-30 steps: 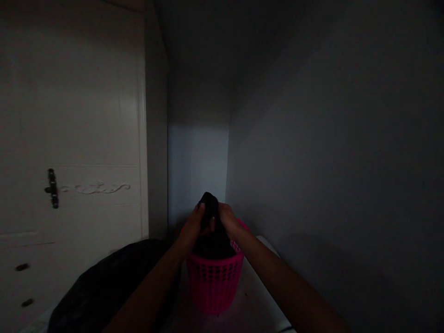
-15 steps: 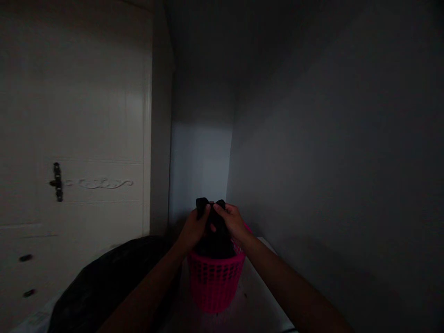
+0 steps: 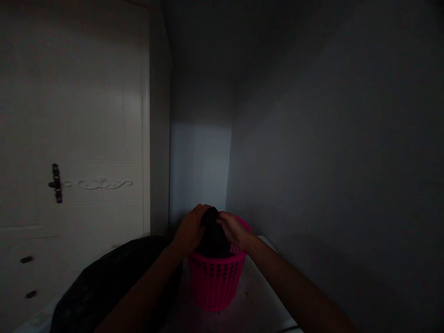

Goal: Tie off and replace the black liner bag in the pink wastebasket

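Note:
In the middle of the head view, a pink perforated basket (image 3: 217, 284) stands upright on a pale surface. A dark black bag (image 3: 213, 243) fills its mouth and bunches up above the rim. My left hand (image 3: 192, 229) is curled around the left side of the bunched top. From the right, my right hand (image 3: 233, 226) pinches the same gathered part, thumb and fingers close together. Both hands meet just over the basket. Dim light hides the fingertips and the folds of the bag in part.
A large, shiny black plastic sack (image 3: 118, 277) bulges at the lower left, close beside the basket. Behind it rises a white wardrobe (image 3: 100, 138) with a dark handle (image 3: 56, 183). A grey wall (image 3: 329, 162) runs along the right. The pale surface (image 3: 263, 282) lies under the basket.
Two raised ends of the black bag have been drawn into one bunch. My left hand has turned over its top, and my right hand has come slightly lower.

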`<state>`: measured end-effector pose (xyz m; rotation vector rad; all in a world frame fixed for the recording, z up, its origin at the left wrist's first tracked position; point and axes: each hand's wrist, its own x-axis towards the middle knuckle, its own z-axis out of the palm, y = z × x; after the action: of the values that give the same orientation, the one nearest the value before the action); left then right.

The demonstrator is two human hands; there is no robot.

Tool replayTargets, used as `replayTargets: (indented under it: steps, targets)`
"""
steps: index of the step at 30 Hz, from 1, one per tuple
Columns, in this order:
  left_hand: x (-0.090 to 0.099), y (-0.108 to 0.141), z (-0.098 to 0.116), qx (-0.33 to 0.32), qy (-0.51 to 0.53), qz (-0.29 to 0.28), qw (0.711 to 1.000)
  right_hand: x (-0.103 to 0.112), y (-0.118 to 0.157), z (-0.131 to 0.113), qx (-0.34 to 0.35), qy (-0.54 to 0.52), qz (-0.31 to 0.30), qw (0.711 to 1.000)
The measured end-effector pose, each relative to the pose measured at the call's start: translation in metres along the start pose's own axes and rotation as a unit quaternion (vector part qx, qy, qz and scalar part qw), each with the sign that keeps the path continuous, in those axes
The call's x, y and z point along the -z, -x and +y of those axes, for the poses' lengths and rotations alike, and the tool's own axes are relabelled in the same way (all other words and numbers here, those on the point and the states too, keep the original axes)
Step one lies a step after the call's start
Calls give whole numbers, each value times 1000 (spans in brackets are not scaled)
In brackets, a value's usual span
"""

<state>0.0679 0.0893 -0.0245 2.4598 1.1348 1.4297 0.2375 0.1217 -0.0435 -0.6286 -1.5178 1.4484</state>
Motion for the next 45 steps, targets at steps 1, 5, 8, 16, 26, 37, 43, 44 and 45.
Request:
replayTargets:
  steps: [1,5,8,16,26,37,43,44,45]
  targets:
    - [1,-2,-2,11,0,1,1000,-2,4,-2,-8,-7,-16,1000]
    - [2,-9,-11,93,31,11,995,-10,12,-3,30,85,-12,996]
    - [0,-14,-17,152,96,-8,984,-14,18,-2,134,292,51,946]
    - [-5,-17,-16,281,306,-31,909,-10,31,-11,398,618,37,677]
    - [32,0,-53,272,45,42,960,71,74,-1,361,531,2,767]
    - [-6,76,-76,265,194,195,924,68,66,-24,155,349,95,919]
    - [-76,161,-45,201,178,137,953,22,20,-14,76,462,-201,861]
    - [-86,168,-41,198,170,135,956,17,14,-11,75,474,-227,848]
    - [-95,174,-39,195,160,132,959,13,8,-9,82,475,-229,846]
